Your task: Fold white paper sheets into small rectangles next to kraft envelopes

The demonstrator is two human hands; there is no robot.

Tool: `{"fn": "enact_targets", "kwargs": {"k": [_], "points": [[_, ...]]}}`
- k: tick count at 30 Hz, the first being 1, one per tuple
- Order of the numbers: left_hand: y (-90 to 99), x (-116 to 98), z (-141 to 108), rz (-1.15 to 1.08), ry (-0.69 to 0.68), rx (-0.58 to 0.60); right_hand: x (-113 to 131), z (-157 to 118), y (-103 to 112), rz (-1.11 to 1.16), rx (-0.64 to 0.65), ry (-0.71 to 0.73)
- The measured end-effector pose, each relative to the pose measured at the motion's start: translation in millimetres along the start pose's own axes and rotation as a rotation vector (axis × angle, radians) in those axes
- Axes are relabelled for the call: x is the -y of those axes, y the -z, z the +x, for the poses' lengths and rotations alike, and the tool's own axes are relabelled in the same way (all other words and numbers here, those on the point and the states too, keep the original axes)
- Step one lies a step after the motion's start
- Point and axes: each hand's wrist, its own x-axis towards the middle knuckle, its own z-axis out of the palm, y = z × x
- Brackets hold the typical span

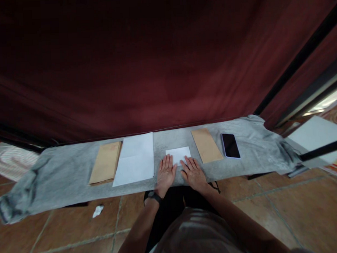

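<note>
Phone (231, 145) & dk red curtain (161, 86)

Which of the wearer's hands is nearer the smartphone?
The right hand. It lies flat at the small white paper's near right corner, with one brown envelope between it and the smartphone; the left hand is farther left, at the paper's near left corner.

Left to right on the cloth (67, 170): envelope stack (105, 162), sheets (135, 159), slip (178, 152), lone envelope (207, 145), phone (230, 145)

2 hands, left (166, 173) and right (194, 173), flat on 1 small white paper (178, 154) atop grey cloth (169, 138).
</note>
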Motion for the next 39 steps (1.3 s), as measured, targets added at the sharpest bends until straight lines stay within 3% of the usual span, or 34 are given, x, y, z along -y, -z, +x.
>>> {"fn": "enact_targets", "kwargs": {"k": [3, 6, 12, 18, 27, 35, 39], "points": [[3.6, 1.7, -23.9, -0.007, -0.175, -0.027, -0.5, -0.8, -1.3, 0.007, -0.006, 0.005], [8.2, 1.8, -38.4, -0.005, -0.25, -0.034, -2.0, -1.4, -1.1, 0.017, 0.001, 0.014], [11.6, -1.6, -39.8, 0.007, -0.238, -0.05, 3.7, 11.3, -1.7, 0.076, 0.067, -0.023], [5.3, -2.4, -40.2, 0.003, -0.21, -0.057, 23.0, 46.9, -14.2, 0.141, 0.209, 0.1], [-5.0, 2.7, -40.5, 0.04, -0.23, -0.133, 13.0, 90.2, -29.9, 0.087, 0.191, 0.093], [-6.5, 3.2, -41.1, 0.035, -0.228, -0.16, -23.1, 60.4, -28.4, -0.026, 0.131, -0.092], [-4.4, 1.2, -40.9, 0.022, -0.225, -0.151, -28.7, 37.5, -21.6, -0.046, 0.036, -0.127]]}}
